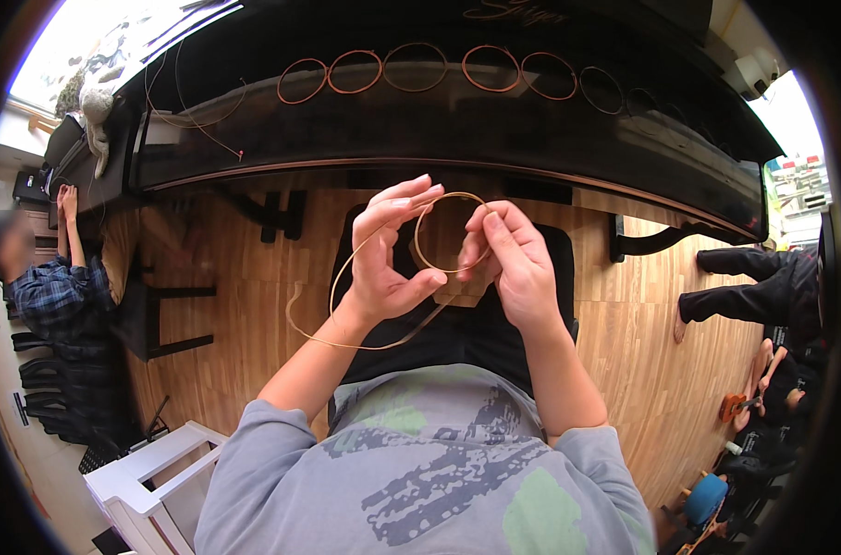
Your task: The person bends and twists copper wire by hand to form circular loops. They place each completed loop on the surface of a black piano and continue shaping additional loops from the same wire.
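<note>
A thin copper-coloured wire string (427, 211) is bent into a small round loop between my two hands, held over my lap. My left hand (388, 254) pinches the loop's lower side with thumb and fingers, its other fingers spread upward. My right hand (517, 264) grips the loop's right side with closed fingers. The string's loose tail (323, 314) curves down and left below my left wrist, then back under my hands.
Several coiled wire rings (411, 67) lie in a row on the black piano top (439, 129) ahead. A black seat (457, 333) is under me on the wooden floor (245, 305). A person sits at left (55, 287); another person's legs (744, 277) at right. A white stand (152, 472) is lower left.
</note>
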A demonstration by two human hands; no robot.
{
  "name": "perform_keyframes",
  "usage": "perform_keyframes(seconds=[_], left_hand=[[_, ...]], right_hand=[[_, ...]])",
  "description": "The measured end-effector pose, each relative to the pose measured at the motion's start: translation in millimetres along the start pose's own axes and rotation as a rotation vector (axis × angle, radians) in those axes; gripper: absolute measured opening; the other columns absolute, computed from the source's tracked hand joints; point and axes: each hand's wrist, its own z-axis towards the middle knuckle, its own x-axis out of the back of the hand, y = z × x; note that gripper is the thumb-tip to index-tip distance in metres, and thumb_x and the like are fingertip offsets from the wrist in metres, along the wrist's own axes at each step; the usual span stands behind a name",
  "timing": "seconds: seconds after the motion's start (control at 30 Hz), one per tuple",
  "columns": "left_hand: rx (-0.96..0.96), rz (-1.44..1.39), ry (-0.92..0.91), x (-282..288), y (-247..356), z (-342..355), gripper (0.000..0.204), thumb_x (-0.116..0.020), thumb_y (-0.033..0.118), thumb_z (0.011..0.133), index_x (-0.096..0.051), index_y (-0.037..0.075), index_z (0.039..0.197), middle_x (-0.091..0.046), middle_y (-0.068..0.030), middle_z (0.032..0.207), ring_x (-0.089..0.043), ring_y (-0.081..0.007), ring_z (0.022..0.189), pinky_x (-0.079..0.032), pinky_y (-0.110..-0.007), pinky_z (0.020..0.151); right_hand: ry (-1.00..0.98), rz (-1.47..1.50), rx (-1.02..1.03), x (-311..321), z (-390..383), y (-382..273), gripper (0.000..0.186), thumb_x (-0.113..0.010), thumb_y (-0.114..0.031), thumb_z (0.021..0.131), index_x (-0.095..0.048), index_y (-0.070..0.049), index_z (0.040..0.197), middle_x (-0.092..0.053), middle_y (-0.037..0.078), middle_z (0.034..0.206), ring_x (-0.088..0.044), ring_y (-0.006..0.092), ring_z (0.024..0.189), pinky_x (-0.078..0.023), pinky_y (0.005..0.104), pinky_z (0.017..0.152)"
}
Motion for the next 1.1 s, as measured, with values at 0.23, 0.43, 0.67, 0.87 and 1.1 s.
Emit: perform_keyframes(seconds=[0.23, 0.43, 0.67, 0.87, 1.1], left_hand=[[0.362, 0.283, 0.062, 58, -6, -12, 0.044, -0.054, -0.001, 0.091, -0.04, 0.002, 0.133, -0.056, -0.0156, 0.118, -0.062, -0.0229, 0.103, -0.05, -0.033, 0.088], [0.101, 0.239, 0.276, 94, 36, 35, 0.029, -0.043, 0.016, 0.101, -0.05, 0.001, 0.124, -0.06, -0.0117, 0.109, -0.062, -0.0183, 0.097, -0.05, -0.031, 0.082], [0.484, 0.576, -0.489, 12, 69, 67, 0.02, -0.056, 0.017, 0.093, -0.063, 0.003, 0.106, -0.066, -0.0098, 0.085, -0.064, -0.019, 0.07, -0.049, -0.029, 0.064], [0.546, 0.535, -0.448, 4, 55, 57, 0.016, -0.055, 0.014, 0.094, -0.065, 0.003, 0.098, -0.061, -0.0079, 0.066, -0.06, -0.0189, 0.059, -0.047, -0.03, 0.056], [0.581, 0.447, -0.397, 9, 51, 51, 0.014, -0.057, 0.01, 0.093, -0.066, 0.001, 0.098, -0.06, -0.0064, 0.065, -0.058, -0.0138, 0.057, -0.046, -0.026, 0.055]], right_hand=[[0.143, -0.331, 0.178, 16, 4, -21, 0.022, -0.048, -0.02, 0.102, -0.06, -0.003, 0.096, -0.048, -0.004, 0.064, -0.039, 0.0029, 0.053, -0.032, 0.0198, 0.048], [0.092, -0.724, 0.189, 11, -1, -30, 0.016, -0.055, -0.014, 0.097, -0.064, -0.002, 0.1, -0.061, 0.003, 0.071, -0.051, 0.0084, 0.059, -0.041, 0.0224, 0.056], [0.031, -0.88, 0.252, -9, -3, -32, 0.016, -0.057, -0.011, 0.094, -0.065, 0.0, 0.102, -0.066, 0.011, 0.08, -0.061, 0.0189, 0.066, -0.047, 0.0271, 0.063], [0.059, -0.723, 0.144, 1, -6, -30, 0.015, -0.061, -0.01, 0.091, -0.067, 0.002, 0.098, -0.067, 0.007, 0.081, -0.06, 0.0114, 0.071, -0.047, 0.0245, 0.064], [0.05, -0.633, 0.057, 7, -4, -35, 0.014, -0.065, -0.011, 0.09, -0.068, 0.001, 0.097, -0.067, 0.002, 0.082, -0.056, 0.0047, 0.071, -0.045, 0.0196, 0.063]])
